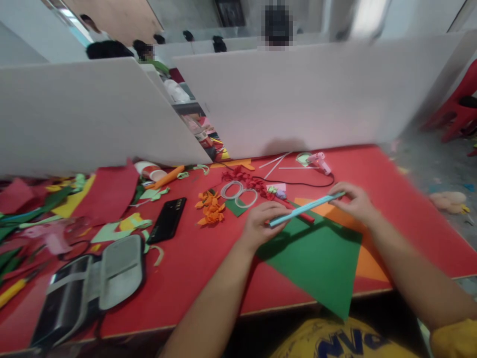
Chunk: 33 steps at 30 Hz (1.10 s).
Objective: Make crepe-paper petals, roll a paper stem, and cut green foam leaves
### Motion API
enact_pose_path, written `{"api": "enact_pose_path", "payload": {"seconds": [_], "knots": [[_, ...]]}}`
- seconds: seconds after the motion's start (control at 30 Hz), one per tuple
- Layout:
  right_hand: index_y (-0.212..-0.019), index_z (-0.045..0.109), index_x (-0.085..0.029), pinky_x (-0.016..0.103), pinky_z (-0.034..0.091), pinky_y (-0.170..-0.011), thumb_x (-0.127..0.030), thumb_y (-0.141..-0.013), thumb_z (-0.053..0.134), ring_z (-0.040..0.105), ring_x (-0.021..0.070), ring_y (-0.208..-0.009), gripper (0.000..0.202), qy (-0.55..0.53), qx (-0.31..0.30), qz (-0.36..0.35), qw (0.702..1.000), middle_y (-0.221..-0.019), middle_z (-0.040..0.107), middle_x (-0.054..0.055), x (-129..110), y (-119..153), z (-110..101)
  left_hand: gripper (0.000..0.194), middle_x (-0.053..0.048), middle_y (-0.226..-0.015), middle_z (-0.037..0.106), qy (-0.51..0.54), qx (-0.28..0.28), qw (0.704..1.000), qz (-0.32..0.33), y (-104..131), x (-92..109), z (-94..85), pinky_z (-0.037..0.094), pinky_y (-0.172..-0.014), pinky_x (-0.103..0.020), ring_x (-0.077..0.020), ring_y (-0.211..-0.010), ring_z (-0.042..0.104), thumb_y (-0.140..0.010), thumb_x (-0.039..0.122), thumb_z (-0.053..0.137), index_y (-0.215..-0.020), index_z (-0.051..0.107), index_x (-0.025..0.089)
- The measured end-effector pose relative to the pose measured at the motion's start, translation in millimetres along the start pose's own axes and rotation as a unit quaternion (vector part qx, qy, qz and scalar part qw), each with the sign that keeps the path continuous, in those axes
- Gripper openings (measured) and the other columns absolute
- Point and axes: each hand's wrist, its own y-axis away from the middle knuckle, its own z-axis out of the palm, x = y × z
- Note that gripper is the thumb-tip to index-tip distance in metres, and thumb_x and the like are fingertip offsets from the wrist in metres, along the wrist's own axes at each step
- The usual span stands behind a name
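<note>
Both of my hands hold a narrow light-blue strip (301, 209) above the table, one at each end. It looks like folded paper, but I cannot tell for sure. My left hand (263, 221) has its fingers closed round the left end. At the other end, which sits a little higher, my right hand (352, 201) pinches the strip. Beneath it lies a green paper sheet (320, 258), partly over an orange sheet (372, 261). A red stick (307, 218) shows just behind the strip, near a red crinkled garland (242, 176).
Left of my hands are orange paper flowers (210, 206), clear rings (231, 190), a black phone (167, 220) and an open case (121, 271). A pink glue gun (318, 161) with a cord lies at the back. Paper scraps (112, 194) crowd the left; white partitions (298, 94) stand behind.
</note>
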Motion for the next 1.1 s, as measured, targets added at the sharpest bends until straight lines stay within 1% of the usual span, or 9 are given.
{"api": "enact_pose_path", "payload": {"seconds": [0.27, 0.37, 0.47, 0.57, 0.7, 0.87, 0.93, 1.03, 1.1], "knots": [[-0.096, 0.079, -0.029, 0.044, 0.060, -0.084, -0.041, -0.087, 0.084, 0.074, 0.0264, -0.091, 0.016, -0.008, -0.013, 0.009, 1.000, -0.096, 0.078, 0.006, 0.7, -0.7, -0.2, 0.009, -0.009, -0.093, 0.081, 0.042, 0.030, 0.998, -0.027, -3.0, 3.1, 1.4, 0.061, -0.078, -0.033, -0.0215, -0.085, 0.077, -0.086, 0.022, 0.083, -0.093, 0.077, 0.022], [-0.096, 0.079, -0.029, 0.045, 0.060, -0.085, -0.041, -0.088, 0.083, 0.074, 0.0272, -0.093, 0.015, -0.009, -0.012, 0.001, 1.000, -0.097, 0.078, 0.006, -1.2, -1.1, -0.2, 0.008, -0.009, -0.093, 0.081, 0.038, 0.012, 0.998, -0.042, -2.2, 2.1, 1.5, 0.061, -0.076, -0.034, -0.0216, -0.084, 0.076, -0.088, 0.025, 0.080, -0.096, 0.077, 0.023], [-0.096, 0.079, -0.030, 0.045, 0.059, -0.085, -0.039, -0.089, 0.082, 0.073, 0.0271, -0.092, 0.012, 0.003, -0.013, -0.015, 1.000, -0.098, 0.078, 0.006, -3.4, -1.3, -0.5, 0.017, -0.009, -0.095, 0.081, 0.025, -0.018, 0.999, -0.026, -0.9, 0.8, 0.8, 0.060, -0.077, -0.034, -0.0214, -0.085, 0.076, -0.089, 0.021, 0.077, -0.105, 0.079, 0.024], [-0.095, 0.079, -0.030, 0.044, 0.059, -0.085, -0.037, -0.089, 0.081, 0.073, 0.0267, -0.092, 0.009, 0.014, -0.018, -0.023, 0.999, -0.097, 0.078, 0.005, -4.8, -1.3, -0.5, 0.020, -0.009, -0.097, 0.080, 0.037, -0.031, 0.999, -0.011, 0.0, 0.0, 0.2, 0.059, -0.074, -0.032, -0.0208, -0.085, 0.074, -0.087, 0.018, 0.076, -0.107, 0.078, 0.024], [-0.095, 0.078, -0.029, 0.044, 0.059, -0.085, -0.036, -0.090, 0.081, 0.073, 0.0264, -0.091, 0.008, 0.012, -0.026, -0.023, 0.999, -0.097, 0.077, 0.005, -5.7, -0.9, 0.1, 0.015, -0.009, -0.097, 0.078, 0.063, -0.032, 0.997, -0.020, 0.4, 0.0, 1.2, 0.058, -0.071, -0.031, -0.0209, -0.085, 0.074, -0.087, 0.017, 0.076, -0.101, 0.076, 0.023], [-0.094, 0.079, -0.029, 0.044, 0.059, -0.085, -0.037, -0.090, 0.081, 0.073, 0.0265, -0.091, 0.010, 0.020, -0.023, -0.014, 0.999, -0.097, 0.078, 0.005, -4.7, -0.8, 0.1, 0.010, -0.010, -0.097, 0.078, 0.075, -0.001, 0.996, -0.038, 1.2, 0.0, 4.0, 0.060, -0.076, -0.034, -0.0218, -0.087, 0.075, -0.086, 0.019, 0.078, -0.090, 0.070, 0.022], [-0.095, 0.079, -0.029, 0.043, 0.059, -0.084, -0.035, -0.089, 0.081, 0.073, 0.0264, -0.092, 0.008, 0.016, -0.019, -0.021, 0.999, -0.097, 0.078, 0.005, -3.2, -0.8, 0.2, 0.011, -0.009, -0.098, 0.079, 0.067, -0.001, 0.997, -0.042, 1.5, -0.7, 4.3, 0.060, -0.076, -0.033, -0.0214, -0.086, 0.075, -0.087, 0.019, 0.078, -0.096, 0.072, 0.022], [-0.096, 0.078, -0.030, 0.042, 0.058, -0.084, -0.030, -0.090, 0.080, 0.074, 0.0259, -0.092, 0.007, 0.009, -0.017, -0.031, 0.999, -0.097, 0.077, 0.004, -1.3, -0.8, 0.5, 0.023, -0.010, -0.101, 0.081, 0.040, -0.019, 0.999, -0.031, 1.0, -1.9, 3.3, 0.061, -0.079, -0.035, -0.0221, -0.089, 0.076, -0.089, 0.019, 0.077, -0.111, 0.078, 0.024], [-0.097, 0.078, -0.030, 0.041, 0.057, -0.082, -0.028, -0.090, 0.079, 0.073, 0.0253, -0.091, 0.007, 0.006, -0.017, -0.032, 0.999, -0.097, 0.077, 0.004, -1.3, -0.9, 0.6, 0.025, -0.010, -0.104, 0.081, 0.025, -0.025, 0.999, -0.021, 0.2, -2.7, 1.8, 0.061, -0.082, -0.036, -0.0229, -0.093, 0.077, -0.090, 0.020, 0.077, -0.115, 0.080, 0.025]]}}
